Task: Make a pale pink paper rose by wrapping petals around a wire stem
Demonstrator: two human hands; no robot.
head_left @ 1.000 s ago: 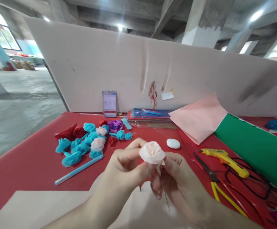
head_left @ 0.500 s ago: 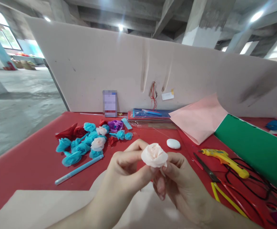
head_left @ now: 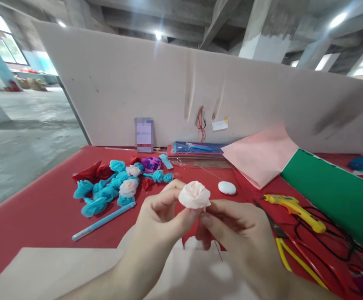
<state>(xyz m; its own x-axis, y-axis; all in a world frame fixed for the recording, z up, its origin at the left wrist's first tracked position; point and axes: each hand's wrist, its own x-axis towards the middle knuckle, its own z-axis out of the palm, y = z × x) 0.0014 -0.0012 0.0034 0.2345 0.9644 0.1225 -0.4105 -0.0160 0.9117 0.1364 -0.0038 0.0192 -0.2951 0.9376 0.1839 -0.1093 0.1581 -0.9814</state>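
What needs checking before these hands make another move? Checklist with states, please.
1. Pale pink paper rose supported: ok, left hand pinches it underneath.
2. Right hand at the rose's base: ok, thumb and fingers closed there.
3. Thin wire joined to the rose: cannot tell, fingers hide its upper end.
4. Scissors fully in sight: not ok, the right hand covers part of the blades.
5. Yellow glue gun out of both hands: ok, lying at the right.
6. Glue gun hot: cannot tell.
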